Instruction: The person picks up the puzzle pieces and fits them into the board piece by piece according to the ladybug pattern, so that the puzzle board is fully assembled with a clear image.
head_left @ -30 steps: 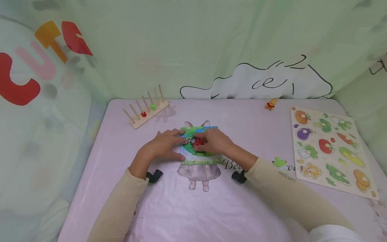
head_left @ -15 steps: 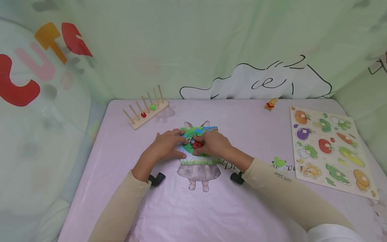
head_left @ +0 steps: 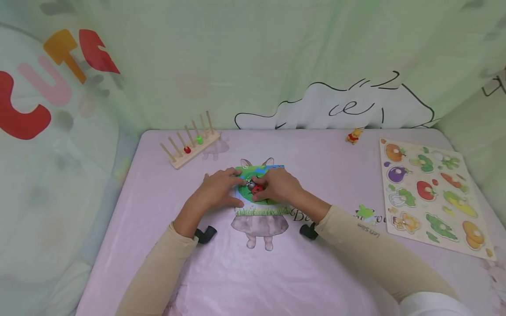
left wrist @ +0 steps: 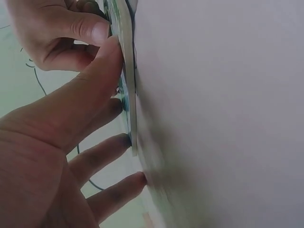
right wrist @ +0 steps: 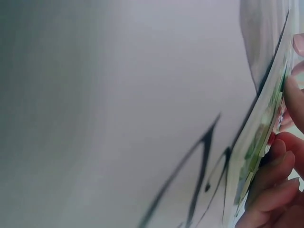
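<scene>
Left hand [head_left: 217, 188] at board's [head_left: 257, 207] edge, peg rack [head_left: 196, 148] well apart

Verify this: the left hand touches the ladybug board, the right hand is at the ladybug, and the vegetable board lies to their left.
The side is wrong: the head view shows the vegetable board to their right. The left hand does touch the ladybug board, the right hand is at the ladybug.
</scene>
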